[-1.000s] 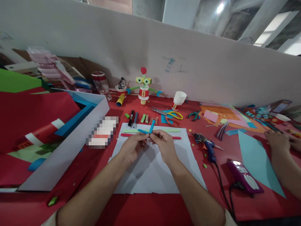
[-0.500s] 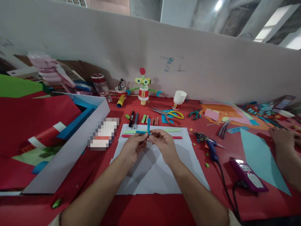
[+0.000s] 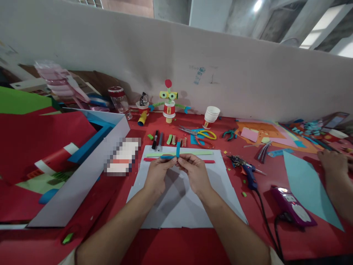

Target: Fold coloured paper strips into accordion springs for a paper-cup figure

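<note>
Two blue paper strips [image 3: 178, 148] cross at a right angle between my hands, one pointing away from me and one to the left. My left hand [image 3: 159, 172] pinches them near the crossing with thumb and fingers. From the other side my right hand [image 3: 193, 170] closes on the same spot, its fingertips almost touching the left ones. Beneath and just beyond lie a red paper strip [image 3: 207, 161] and a light green paper strip [image 3: 205, 153] on a white sheet [image 3: 182, 206]. My fingers hide part of the crossing.
A paper-cup robot figure [image 3: 169, 108] stands at the back, near stacked cups [image 3: 211, 115]. Scissors [image 3: 205, 133], pliers [image 3: 229, 134] and markers [image 3: 156, 140] lie beyond the sheet. Right are a glue gun [image 3: 249, 175], a purple device [image 3: 293, 206] and another person's hand [image 3: 333, 163]; left, a white box [image 3: 82, 191].
The strip pointing away from me now shows its flat face more widely. My fingers have shifted slightly around the crossing, still gripping it. The camera view has moved a little.
</note>
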Demonstrator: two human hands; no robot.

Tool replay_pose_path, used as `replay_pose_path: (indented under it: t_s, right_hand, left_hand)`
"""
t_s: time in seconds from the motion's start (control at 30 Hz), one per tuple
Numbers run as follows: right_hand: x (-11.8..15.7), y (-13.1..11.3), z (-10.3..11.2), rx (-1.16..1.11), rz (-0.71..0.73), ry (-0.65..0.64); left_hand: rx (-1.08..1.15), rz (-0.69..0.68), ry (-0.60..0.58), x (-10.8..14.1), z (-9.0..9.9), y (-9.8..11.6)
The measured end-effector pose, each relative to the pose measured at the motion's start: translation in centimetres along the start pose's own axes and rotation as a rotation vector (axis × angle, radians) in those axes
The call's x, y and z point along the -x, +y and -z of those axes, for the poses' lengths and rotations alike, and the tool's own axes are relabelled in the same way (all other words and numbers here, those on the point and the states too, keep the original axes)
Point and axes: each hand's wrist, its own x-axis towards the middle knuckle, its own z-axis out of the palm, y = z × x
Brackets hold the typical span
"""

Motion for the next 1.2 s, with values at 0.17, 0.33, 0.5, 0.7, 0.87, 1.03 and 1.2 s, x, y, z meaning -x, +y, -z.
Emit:
replay_pose_path:
  t_s: [0.17,0.33,0.5,0.7,0.87,1.03,1.2]
  right_hand:
    - [-0.1,-0.3,0.2,0.224,0.131,0.015]
    - [-0.1,-0.5,0.1,0.157,0.056,0.058]
    - [-0.1,-0.4,-0.1,0.062,-0.038,0.078]
    - [-0.3,-0.1,0.1,0.157,-0.004,0.097]
    - [-0.4,-0.5,0.1,-0.007,-0.083,0.107]
    - [-0.6,-1.0,0.5,-0.151,-0.179,0.038]
    - [-0.5,-1.0,0.4,-0.150,-0.204,0.015]
  left_hand:
    - [-0.086,-0.029,0.060,-0.1,0.2,-0.2]
    - [-0.144,-0.094,0.064,-0.2,0.1,-0.2]
    - [-0.137,-0.036,0.066,-0.2,0.2,-0.1]
    - [-0.158,0.013,0.124,-0.4,0.2,-0.5]
    - [-0.110,0.025,0.014,-0.3,0.2,0.2]
    - [0.092,0.209,-0.136,-0.6,0.7,0.9]
    - [0.135,0.293,-0.115,-0.9,0.8,0.8]
